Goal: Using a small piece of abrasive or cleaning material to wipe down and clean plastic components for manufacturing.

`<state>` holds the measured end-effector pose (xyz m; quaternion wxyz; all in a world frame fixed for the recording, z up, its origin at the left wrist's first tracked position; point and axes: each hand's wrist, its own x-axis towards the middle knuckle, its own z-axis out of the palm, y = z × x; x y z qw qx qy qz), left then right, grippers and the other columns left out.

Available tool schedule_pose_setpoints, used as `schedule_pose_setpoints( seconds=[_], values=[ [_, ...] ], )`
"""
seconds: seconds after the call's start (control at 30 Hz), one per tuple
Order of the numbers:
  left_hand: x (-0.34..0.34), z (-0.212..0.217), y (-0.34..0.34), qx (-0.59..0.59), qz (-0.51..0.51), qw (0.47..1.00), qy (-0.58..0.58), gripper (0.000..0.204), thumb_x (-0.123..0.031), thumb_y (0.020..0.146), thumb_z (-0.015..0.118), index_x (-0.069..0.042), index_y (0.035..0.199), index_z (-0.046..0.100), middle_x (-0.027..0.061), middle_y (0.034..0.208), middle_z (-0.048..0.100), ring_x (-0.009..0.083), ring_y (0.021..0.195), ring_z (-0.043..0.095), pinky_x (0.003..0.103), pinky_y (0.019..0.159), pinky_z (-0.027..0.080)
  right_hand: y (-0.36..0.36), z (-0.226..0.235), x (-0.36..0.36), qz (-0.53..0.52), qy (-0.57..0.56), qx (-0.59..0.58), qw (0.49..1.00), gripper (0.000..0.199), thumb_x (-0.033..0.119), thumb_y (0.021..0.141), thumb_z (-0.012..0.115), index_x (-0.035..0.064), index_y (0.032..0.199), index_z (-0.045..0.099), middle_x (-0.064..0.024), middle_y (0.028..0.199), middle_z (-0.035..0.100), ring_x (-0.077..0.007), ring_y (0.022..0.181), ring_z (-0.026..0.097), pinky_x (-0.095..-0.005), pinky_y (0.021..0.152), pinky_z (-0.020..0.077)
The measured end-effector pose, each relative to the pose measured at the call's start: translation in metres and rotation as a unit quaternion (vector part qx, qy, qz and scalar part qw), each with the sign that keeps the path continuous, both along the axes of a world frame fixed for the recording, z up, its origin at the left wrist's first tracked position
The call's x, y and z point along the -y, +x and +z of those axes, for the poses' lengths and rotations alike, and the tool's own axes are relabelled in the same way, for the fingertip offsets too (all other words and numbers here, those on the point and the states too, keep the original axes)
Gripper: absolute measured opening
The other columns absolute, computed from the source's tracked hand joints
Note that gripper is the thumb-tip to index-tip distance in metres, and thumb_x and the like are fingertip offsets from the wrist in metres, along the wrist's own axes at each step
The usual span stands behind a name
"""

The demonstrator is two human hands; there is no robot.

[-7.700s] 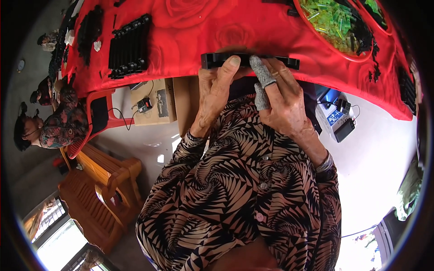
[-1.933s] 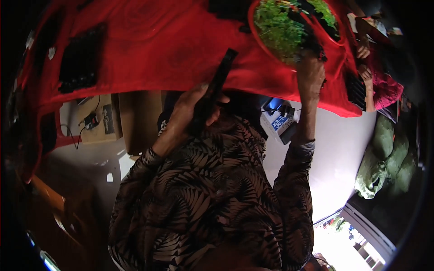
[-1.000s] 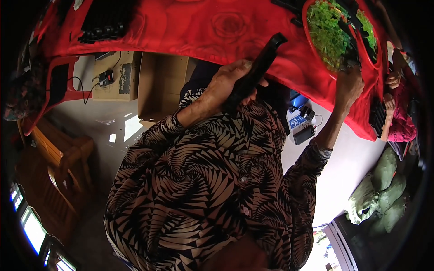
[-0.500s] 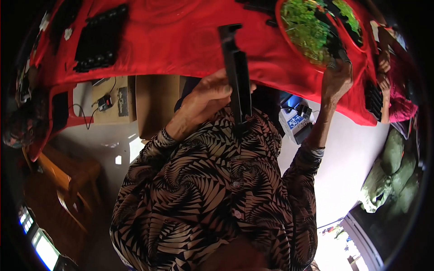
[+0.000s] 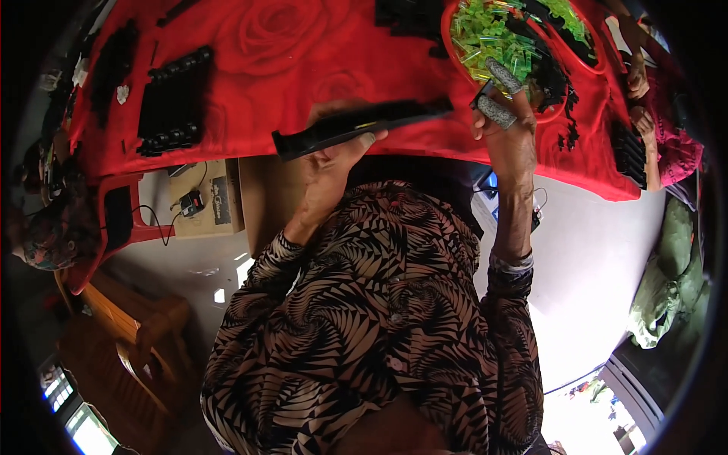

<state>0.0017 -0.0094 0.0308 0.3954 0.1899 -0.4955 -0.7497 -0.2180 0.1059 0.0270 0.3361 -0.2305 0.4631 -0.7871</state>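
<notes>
My left hand is closed round a long, narrow black plastic strip, with a small yellow spot along its side. The strip lies nearly level over the red table edge, its right end slightly raised. To the right of that end is my right hand, its bent fingers pinching a small dark piece that is mostly hidden. Grey wraps cover two of its fingertips. Just beyond this hand stands a round red tray holding many clear yellow-green pieces and some black ones.
A rose-patterned red cloth covers the table. Stacked black strips lie at its left, and more at the right edge near another person's hands. Below are a cardboard box and a red chair.
The black strip has turned from upright to nearly level, and my left hand has shifted slightly left. My right hand has come left, away from the tray's contents.
</notes>
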Motion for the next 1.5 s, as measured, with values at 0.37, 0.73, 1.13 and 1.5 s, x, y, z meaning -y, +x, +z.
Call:
schedule_pose_setpoints(
  seconds=[0.37, 0.73, 1.13, 1.5],
  values=[
    [0.007, -0.016, 0.004, 0.266, 0.126, 0.886, -0.357, 0.048, -0.003, 0.082, 0.071, -0.008, 0.128, 0.055, 0.0072, 0.106, 0.058, 0.0134, 0.08, 0.057, 0.025, 0.074, 0.049, 0.036, 0.014, 0.009, 0.033, 0.035, -0.04, 0.998, 0.032, 0.011, 0.092, 0.056, -0.0004, 0.122, 0.057, -0.0099, 0.088, 0.058, -0.0157, 0.054, 0.05, -0.0275, 0.045, 0.0417],
    [-0.007, -0.042, 0.028, -0.012, -0.214, 0.96, 0.181, 0.064, -0.009, 0.091, 0.052, -0.001, 0.148, 0.024, 0.0235, 0.132, 0.05, 0.0344, 0.101, 0.064, 0.038, 0.088, 0.055, 0.056, -0.006, 0.01, 0.089, 0.096, -0.019, 0.991, 0.035, -0.007, 0.082, 0.064, 0.0034, 0.116, 0.065, -0.0074, 0.083, 0.066, -0.0118, 0.052, 0.056, -0.0231, 0.043, 0.0434],
    [-0.004, -0.034, 0.03, 0.123, -0.224, 0.928, 0.272, 0.044, -0.029, 0.099, 0.047, 0.008, 0.123, 0.049, 0.0158, 0.102, 0.063, 0.024, 0.091, 0.064, 0.03, 0.075, 0.056, 0.07, -0.005, 0.006, 0.113, 0.164, -0.106, 0.974, 0.029, -0.003, 0.084, 0.067, 0.0025, 0.112, 0.066, -0.0046, 0.077, 0.066, -0.0075, 0.058, 0.056, -0.0207, 0.048, 0.0448],
    [-0.002, -0.042, 0.03, 0.07, -0.228, 0.89, 0.389, 0.036, -0.021, 0.085, 0.068, 0.003, 0.108, 0.056, 0.008, 0.093, 0.063, 0.0135, 0.074, 0.056, 0.022, 0.057, 0.043, 0.085, 0.009, -0.016, 0.146, 0.247, -0.106, 0.952, 0.027, -0.003, 0.086, 0.066, 0.0031, 0.112, 0.066, -0.0019, 0.073, 0.065, -0.0065, 0.062, 0.056, -0.021, 0.055, 0.0461]
  ],
)
